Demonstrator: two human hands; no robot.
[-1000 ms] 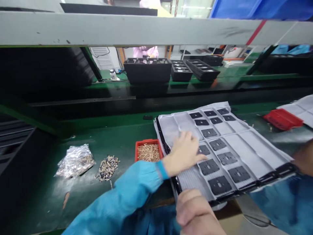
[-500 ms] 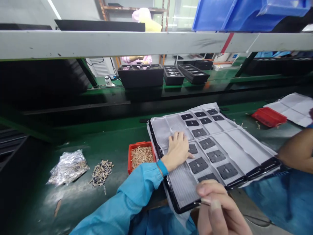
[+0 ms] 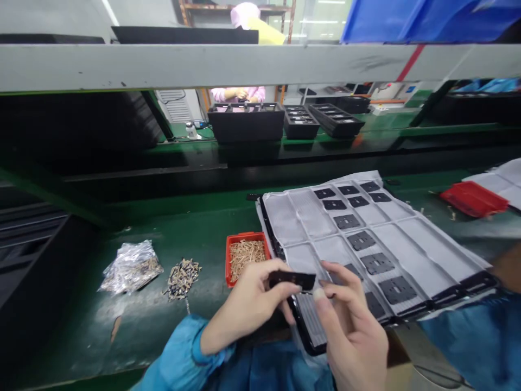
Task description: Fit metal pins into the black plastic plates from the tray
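Note:
A small black plate point(image 3: 293, 280) is gripped by my left hand point(image 3: 254, 298), its thumb in front and its fingers behind. Close against the plate's right end is my right hand point(image 3: 352, 326), thumb and fingers pinched together; what they hold is too small and hidden to make out. Both hands are over the near left corner of a tray lined with white sheet point(image 3: 411, 239). Several flat black plates point(image 3: 377, 263) lie in its compartments. Left of the tray, a red box point(image 3: 228, 266) holds many small brass-coloured pieces point(image 3: 245, 254).
On the green bench lie a clear plastic bag of parts point(image 3: 131, 266) and a loose pile of small metal parts point(image 3: 183, 277). A red container point(image 3: 474, 198) stands at the right. Black bins point(image 3: 246, 125) and a person in pink point(image 3: 240, 94) are beyond the bench. A shelf beam point(image 3: 203, 68) crosses above.
My left hand has left the tray with a black plate and come down beside my right hand. The view has shifted, so the bench objects appear farther right.

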